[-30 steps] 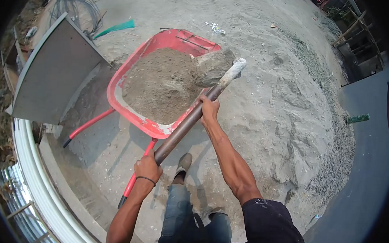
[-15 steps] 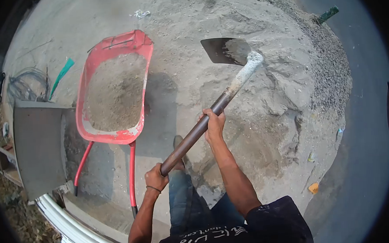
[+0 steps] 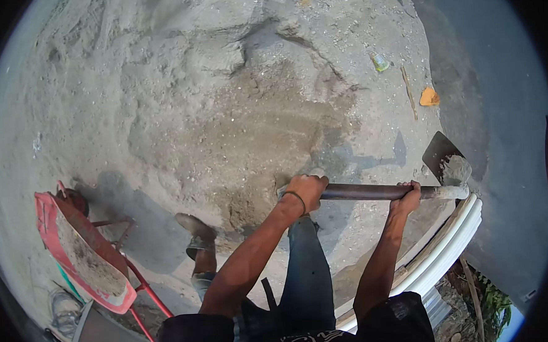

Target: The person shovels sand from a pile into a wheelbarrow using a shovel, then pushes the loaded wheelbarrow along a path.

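While the person stands on grey, sandy ground (image 3: 157, 72), both bare hands are closed around one tool in the head view. L hand (image 3: 306, 193), w/ a thin dark band (image 3: 296, 199) at its wrist, grips the dark-brown, round-handled hoe (image 3: 365, 192) near the rear end, fingers wrapped over the top. R hand (image 3: 407, 197) grips the same hoe further fwd., just beside its whitish neck (image 3: 452, 192). The hoe lies approx. level across the view, in front of the legs and toward the R side. Its flat, dark metal blade (image 3: 436, 152) stands out from the neck, w/ a grey lump of sandy material (image 3: 455, 170) on it; I cannot tell if the blade touches anything below.

Just under the neck, incl. R forearm nearby, runs a curved stack of long, white sheets (image 3: 436, 249). Beyond the hands there is a damp, brown patch of sand (image 3: 253, 135), btwn. paler, rough sand. Near the R edge of the sand are a small orange scrap (image 3: 429, 96), a thin brown stick (image 3: 409, 92) and a green-white wrapper (image 3: 379, 61).

Well apart, on the L side, is a red metal wheelbarrow (image 3: 122, 296) w/ grey-brown sand (image 3: 86, 252) inside. Below it are a grey, flat panel (image 3: 100, 341) and a coil of thin wire (image 3: 64, 309), partly cut by the dark img. border.
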Motion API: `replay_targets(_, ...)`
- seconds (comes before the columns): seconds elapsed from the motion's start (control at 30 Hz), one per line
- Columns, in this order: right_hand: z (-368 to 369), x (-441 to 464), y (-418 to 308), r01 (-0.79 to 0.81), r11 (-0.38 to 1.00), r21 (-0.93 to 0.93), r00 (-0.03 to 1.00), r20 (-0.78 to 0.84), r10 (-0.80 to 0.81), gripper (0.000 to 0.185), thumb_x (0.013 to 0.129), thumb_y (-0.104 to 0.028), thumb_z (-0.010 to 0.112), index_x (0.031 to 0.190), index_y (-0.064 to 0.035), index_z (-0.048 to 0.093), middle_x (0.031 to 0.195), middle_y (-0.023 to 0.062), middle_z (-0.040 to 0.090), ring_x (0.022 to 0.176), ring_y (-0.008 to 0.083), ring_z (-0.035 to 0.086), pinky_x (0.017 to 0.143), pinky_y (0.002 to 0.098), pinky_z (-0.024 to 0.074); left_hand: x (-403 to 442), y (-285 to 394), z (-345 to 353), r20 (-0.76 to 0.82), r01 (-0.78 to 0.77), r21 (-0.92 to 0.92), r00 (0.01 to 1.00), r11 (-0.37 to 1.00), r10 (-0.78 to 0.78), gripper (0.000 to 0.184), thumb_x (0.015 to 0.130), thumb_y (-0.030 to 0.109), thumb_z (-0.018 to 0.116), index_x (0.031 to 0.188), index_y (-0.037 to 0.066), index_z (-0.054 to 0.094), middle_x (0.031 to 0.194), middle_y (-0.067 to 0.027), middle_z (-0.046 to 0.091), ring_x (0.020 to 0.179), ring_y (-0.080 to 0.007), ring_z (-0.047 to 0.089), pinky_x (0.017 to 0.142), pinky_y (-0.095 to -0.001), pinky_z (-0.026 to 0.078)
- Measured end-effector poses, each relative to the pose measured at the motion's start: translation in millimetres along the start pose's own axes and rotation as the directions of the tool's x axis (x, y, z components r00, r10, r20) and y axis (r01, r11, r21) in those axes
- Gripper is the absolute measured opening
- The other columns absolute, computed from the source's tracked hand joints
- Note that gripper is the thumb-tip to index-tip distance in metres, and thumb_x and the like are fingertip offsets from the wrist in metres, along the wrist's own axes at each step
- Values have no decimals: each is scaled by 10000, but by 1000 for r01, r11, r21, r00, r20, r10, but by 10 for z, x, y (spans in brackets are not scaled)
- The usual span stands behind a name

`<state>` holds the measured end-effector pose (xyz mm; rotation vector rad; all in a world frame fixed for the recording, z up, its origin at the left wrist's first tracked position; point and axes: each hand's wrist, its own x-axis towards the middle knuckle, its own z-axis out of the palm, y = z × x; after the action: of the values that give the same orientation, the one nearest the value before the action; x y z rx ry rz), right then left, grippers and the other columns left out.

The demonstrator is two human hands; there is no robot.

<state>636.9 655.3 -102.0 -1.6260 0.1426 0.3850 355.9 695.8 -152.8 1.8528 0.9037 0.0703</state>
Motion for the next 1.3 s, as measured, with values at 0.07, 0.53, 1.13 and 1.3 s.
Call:
replay_targets(0.07, 41, 315, 394, -47, 999, -6, 998, -30, 47, 77, 734, -20, 478, 669, -41, 441, 577, 39, 424, 482, 139, 431, 453, 274, 392, 236, -275, 173, 34, 48, -7, 998, 999, -47, 248, 625, 80, 611, 869, 78, 572, 747, -147, 625, 709, -340, 614, 644, -431, 489)
replay_targets(0.53, 946, -417, 3135, -789, 403, -464, 375, 155, 914, 70, 717, -56, 525, 758, -41, 470, 635, 80, 464, 557, 227, 486, 523, 332, 452, -370, -212, -702, 102, 602, 239, 765, 762, -636, 239, 629, 121, 632, 827, -12, 615, 798, -202, 628, 771, -328, 636, 702, -373, 515)
replay_targets(1.13, 215, -7624, 1170, -188, 423, -886, -187, 455, 870, 48, 734, -2, 467, 725, -42, 441, 604, 84, 471, 487, 211, 479, 467, 341, 437, -7270, 1722, -2116, -411, 831, -257, 368, 494, -834, 278, 613, 97, 611, 856, -37, 588, 686, -189, 609, 684, -324, 627, 628, -388, 499)
replay_targets(1.3, -868, -9300, 1438, 115, 577, -809, -259, 536, 803, 76, 729, 0, 516, 761, -8, 447, 626, 71, 467, 479, 186, 491, 463, 327, 442, -8361, 1335, -453, -447, 712, -691, -285, 125, -848, 214, 608, 135, 627, 778, 19, 569, 680, -186, 605, 673, -358, 604, 606, -425, 481)
